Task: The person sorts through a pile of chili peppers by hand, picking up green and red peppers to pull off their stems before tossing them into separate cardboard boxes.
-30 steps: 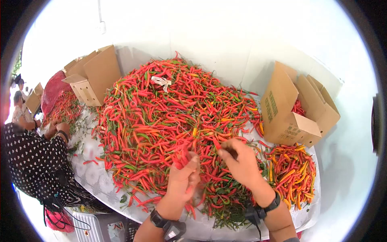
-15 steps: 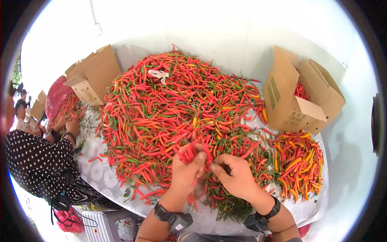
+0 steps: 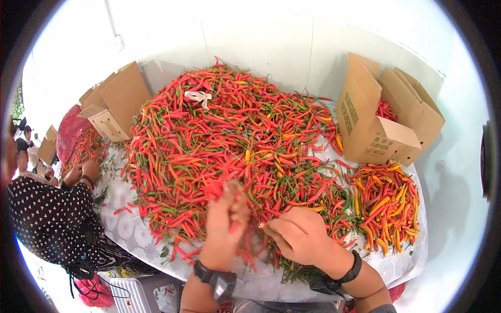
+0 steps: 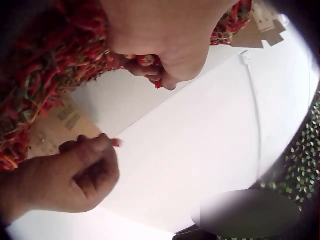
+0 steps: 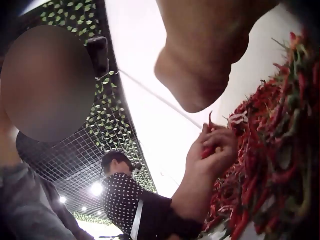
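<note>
My left hand is over the front of a large heap of red chili peppers, its fingers curled round several red chilies. Those chilies also show between its fingers in the right wrist view. Just to the right, my right hand has thumb and fingertips drawn together. In the left wrist view a small red end of a chili sticks out from that pinch; the rest is hidden by the fingers. Stems and green leaves lie in the heap under both hands.
A smaller pile of red and yellow chilies lies at the right. Behind it stands an open cardboard box with chilies inside. Another box stands at the back left. A person in a dotted top works at the table's left side.
My hands were close together half a second ago and now stand a little apart. The right hand has come nearer the front edge than a second ago; the left keeps its chilies.
</note>
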Motion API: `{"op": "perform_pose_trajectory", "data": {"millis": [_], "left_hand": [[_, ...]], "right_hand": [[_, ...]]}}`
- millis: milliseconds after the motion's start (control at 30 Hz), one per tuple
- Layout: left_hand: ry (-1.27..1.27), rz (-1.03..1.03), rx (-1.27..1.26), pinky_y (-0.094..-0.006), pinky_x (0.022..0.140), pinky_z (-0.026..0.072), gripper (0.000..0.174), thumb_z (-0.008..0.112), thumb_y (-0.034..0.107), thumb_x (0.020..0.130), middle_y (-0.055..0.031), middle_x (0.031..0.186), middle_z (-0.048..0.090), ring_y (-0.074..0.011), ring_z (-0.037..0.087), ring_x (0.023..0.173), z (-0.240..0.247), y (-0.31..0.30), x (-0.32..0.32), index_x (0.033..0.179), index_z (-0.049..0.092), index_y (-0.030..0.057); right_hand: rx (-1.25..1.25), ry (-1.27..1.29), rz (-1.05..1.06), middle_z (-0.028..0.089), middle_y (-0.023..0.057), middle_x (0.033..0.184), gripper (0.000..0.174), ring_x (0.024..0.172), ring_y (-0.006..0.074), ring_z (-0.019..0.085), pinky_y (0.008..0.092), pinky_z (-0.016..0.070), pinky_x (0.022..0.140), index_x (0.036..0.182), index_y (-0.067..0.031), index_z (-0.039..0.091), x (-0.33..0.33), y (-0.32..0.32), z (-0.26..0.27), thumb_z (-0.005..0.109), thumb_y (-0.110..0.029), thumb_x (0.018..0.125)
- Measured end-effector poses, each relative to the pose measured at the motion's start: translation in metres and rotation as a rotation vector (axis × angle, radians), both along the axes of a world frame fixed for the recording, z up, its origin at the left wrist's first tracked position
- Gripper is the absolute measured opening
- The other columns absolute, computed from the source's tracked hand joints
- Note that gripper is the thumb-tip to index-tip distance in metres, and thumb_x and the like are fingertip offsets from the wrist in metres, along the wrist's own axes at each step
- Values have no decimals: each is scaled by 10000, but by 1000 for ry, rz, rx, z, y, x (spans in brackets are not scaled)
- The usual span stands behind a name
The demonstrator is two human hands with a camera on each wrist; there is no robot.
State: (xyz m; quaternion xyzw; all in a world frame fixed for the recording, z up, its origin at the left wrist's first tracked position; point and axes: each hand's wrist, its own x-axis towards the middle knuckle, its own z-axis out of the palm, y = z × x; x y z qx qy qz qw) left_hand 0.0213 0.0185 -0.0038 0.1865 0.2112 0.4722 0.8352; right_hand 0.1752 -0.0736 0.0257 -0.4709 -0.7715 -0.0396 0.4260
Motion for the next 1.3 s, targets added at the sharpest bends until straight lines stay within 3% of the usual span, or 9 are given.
{"op": "perform_pose_trajectory", "data": {"millis": [167, 367, 500, 600, 733, 867, 1100, 1233, 1300], "left_hand": [[-32, 258, 84, -160, 380, 348, 166, 517, 265, 943, 16, 740, 494, -72, 438, 583, 8, 13, -16, 905, 544, 106], [-108, 165, 18, -158, 379, 384, 88, 519, 177, 920, -3, 892, 594, -97, 585, 815, -3, 18, -19, 960, 556, 107], [-84, 169, -62, -155, 368, 381, 88, 506, 139, 917, 5, 864, 576, -80, 564, 760, 4, 19, -17, 998, 536, 123], [-33, 143, 13, -149, 355, 367, 80, 505, 137, 918, 15, 833, 558, -70, 536, 681, -2, 21, -18, 993, 529, 128], [274, 99, 114, -166, 356, 278, 93, 589, 138, 892, 9, 736, 546, -62, 478, 529, 9, 13, -12, 960, 548, 89], [422, -245, 290, -174, 385, 245, 183, 664, 189, 855, 26, 662, 520, -38, 436, 500, 12, -2, -4, 981, 597, 73], [373, -341, 343, -181, 402, 266, 211, 698, 129, 819, 14, 702, 541, -36, 419, 496, 17, -11, 3, 977, 590, 43], [326, -195, 309, -180, 407, 273, 184, 678, 108, 830, 0, 743, 579, -28, 413, 502, 15, -13, 7, 946, 544, 55], [323, -186, 317, -176, 412, 296, 168, 663, 106, 839, 0, 748, 585, -31, 433, 512, 14, -14, 7, 950, 547, 56]], "right_hand": [[-505, -383, -333, 554, 116, 778, 162, 797, 315, 570, 405, 470, 700, 855, -45, 632, 34, -6, 22, 682, -102, 712], [-236, -8, -326, 587, 123, 850, 168, 833, 312, 584, 384, 474, 703, 878, -47, 634, 2, 51, 8, 688, -121, 737], [-373, 269, -82, 627, 119, 895, 191, 824, 281, 613, 367, 487, 714, 940, -37, 620, -4, 93, -21, 648, -160, 796], [-485, 436, -96, 652, 118, 847, 178, 782, 242, 631, 335, 482, 711, 917, -21, 621, 3, 93, -14, 648, -146, 794], [-527, 651, -69, 610, 20, 725, 87, 671, 98, 548, 256, 447, 616, 828, -14, 634, 17, 69, 20, 663, -91, 801], [-587, 498, 30, 605, 11, 722, 92, 646, 65, 514, 231, 429, 585, 826, -10, 626, 14, 48, 29, 673, -84, 798], [-440, 741, -74, 599, 74, 692, 195, 607, 136, 573, 284, 451, 576, 893, -5, 603, 5, 28, 24, 669, -171, 816], [-619, 425, -107, 570, 146, 669, 261, 596, 270, 580, 348, 461, 579, 826, -17, 586, 11, 13, 13, 610, -274, 868], [-524, 358, -102, 567, 142, 655, 272, 596, 289, 581, 360, 454, 553, 802, -16, 589, 8, 13, 4, 612, -280, 866]]}}
